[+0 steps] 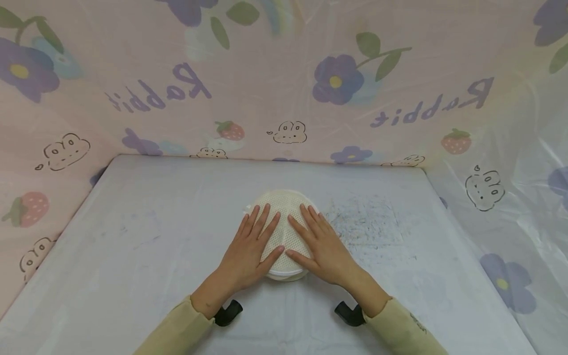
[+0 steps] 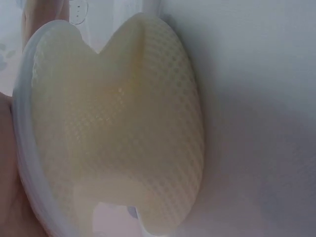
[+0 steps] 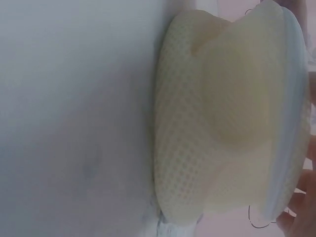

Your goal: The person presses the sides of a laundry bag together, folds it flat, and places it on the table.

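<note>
A round cream mesh laundry bag with a pale band round its top edge lies on the table in front of me. My left hand rests on the left part of its top, fingers straight and spread. On the right part lies my right hand, also flat with fingers spread. Both thumbs point inward, their tips close together near the front edge. From the side, in the left wrist view, the bag's soft mesh wall looks folded inward. The right wrist view shows the mesh wall creased and standing on the table surface.
A whitish sheet covers the table, with dark scuff marks right of the bag. Printed curtains with flowers and rabbits enclose the back and sides. Black curved pieces sit by both wrists, below the sleeves' cuffs.
</note>
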Demonstrator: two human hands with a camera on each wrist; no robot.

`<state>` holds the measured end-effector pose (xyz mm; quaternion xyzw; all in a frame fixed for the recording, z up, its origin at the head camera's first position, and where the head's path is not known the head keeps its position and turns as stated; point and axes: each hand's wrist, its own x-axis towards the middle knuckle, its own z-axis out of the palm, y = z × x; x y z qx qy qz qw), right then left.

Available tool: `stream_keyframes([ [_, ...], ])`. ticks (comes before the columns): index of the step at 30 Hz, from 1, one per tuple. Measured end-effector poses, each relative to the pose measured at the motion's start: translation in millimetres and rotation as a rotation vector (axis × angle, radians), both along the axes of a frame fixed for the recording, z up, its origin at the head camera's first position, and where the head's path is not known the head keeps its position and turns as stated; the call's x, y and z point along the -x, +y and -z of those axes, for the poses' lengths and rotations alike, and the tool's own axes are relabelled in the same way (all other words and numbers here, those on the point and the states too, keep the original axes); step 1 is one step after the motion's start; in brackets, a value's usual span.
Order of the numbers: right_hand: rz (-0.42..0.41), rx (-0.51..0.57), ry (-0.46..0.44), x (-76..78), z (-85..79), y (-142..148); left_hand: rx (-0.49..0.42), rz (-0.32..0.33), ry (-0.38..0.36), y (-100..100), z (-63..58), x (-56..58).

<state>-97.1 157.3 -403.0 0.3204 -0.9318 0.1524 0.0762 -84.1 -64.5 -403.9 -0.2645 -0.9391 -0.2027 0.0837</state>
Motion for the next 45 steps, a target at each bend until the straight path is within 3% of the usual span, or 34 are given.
stream_keyframes([
  [18,0.012,-0.028,-0.079,3.5,11.2,0,0.036,0.007,-0.049,1,18.6,7.4],
  [36,0.007,-0.028,-0.103,6.7,20.1,-1,0.052,0.017,-0.143,2,25.4,10.4],
  [45,-0.001,-0.049,-0.132,9.0,26.0,0,0.082,0.019,-0.140,5,31.6,10.7],
])
